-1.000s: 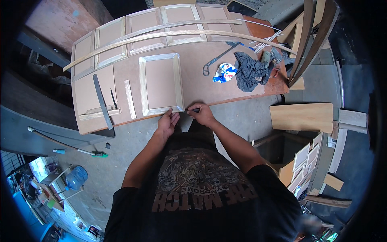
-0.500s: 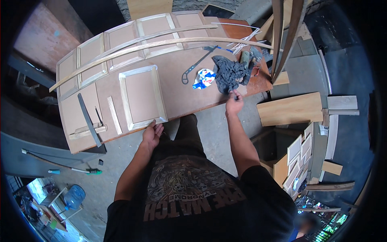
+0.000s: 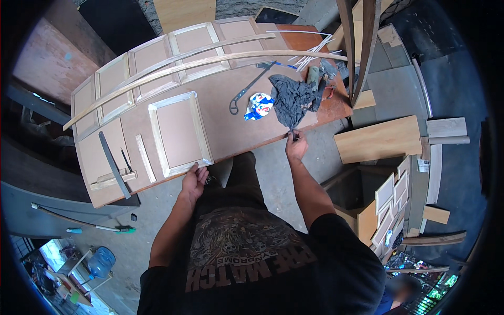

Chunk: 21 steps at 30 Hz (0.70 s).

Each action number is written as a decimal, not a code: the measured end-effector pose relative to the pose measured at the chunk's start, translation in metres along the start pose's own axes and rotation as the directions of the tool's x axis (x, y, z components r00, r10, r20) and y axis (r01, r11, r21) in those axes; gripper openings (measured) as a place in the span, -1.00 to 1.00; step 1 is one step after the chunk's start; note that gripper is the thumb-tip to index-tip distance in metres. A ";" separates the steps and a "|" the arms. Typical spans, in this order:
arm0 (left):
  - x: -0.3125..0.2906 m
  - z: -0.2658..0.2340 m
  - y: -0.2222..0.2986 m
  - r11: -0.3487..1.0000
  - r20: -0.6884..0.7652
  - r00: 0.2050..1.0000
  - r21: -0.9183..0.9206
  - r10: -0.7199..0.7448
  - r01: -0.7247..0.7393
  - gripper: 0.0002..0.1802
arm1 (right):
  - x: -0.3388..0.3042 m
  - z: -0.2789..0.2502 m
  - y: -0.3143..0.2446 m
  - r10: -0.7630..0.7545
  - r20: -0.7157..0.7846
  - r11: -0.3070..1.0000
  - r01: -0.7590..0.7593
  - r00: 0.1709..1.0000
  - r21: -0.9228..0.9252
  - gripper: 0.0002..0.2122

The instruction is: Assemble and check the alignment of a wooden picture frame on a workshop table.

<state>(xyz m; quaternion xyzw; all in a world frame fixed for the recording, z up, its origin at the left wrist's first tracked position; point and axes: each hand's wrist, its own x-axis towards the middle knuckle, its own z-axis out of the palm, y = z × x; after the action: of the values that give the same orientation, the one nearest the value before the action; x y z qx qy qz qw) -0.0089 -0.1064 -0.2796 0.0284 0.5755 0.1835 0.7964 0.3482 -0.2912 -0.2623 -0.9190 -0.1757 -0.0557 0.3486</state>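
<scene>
If the right hand (image 3: 297, 145) pulls the dark crumpled cloth (image 3: 289, 97) too quickly, it could drag the blue-and-white packet (image 3: 259, 106) just beside it, and a careless push might move the wooden frame (image 3: 158, 136), left of the picture's centre, on the table (image 3: 226, 131). The right hand, right of centre, seems to pinch the cloth's lower end; the left hand (image 3: 195, 178), fingers loosely curled, is at the frame's near edge, but I cannot tell if it grips.

Framed panels (image 3: 181, 132) and long wooden strips (image 3: 262, 53) on a table (image 3: 231, 131), with loose boards (image 3: 378, 139) nearby, show a woodworking workshop
</scene>
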 end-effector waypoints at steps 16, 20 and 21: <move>0.003 -0.007 -0.001 1.000 0.013 1.000 0.003 0.009 -0.009 -0.69 | -0.022 -0.031 -0.046 0.407 0.641 -0.041 -0.688 0.651 0.725 -0.81; 0.001 -0.001 -0.001 1.000 -0.006 1.000 0.001 0.011 -0.011 -0.69 | -0.018 -0.032 -0.074 0.349 0.667 0.102 -0.734 0.658 0.671 -0.67; 0.001 0.000 -0.001 1.000 0.006 1.000 0.006 0.011 -0.011 -0.69 | -0.019 -0.029 -0.079 0.271 0.714 0.226 -0.764 0.645 0.604 -0.65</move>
<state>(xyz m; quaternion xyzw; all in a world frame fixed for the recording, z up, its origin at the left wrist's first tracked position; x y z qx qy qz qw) -0.0080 -0.1066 -0.2808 0.0345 0.5736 0.1859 0.7970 0.3020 -0.2607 -0.1955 -0.5797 0.0758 0.3894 0.7118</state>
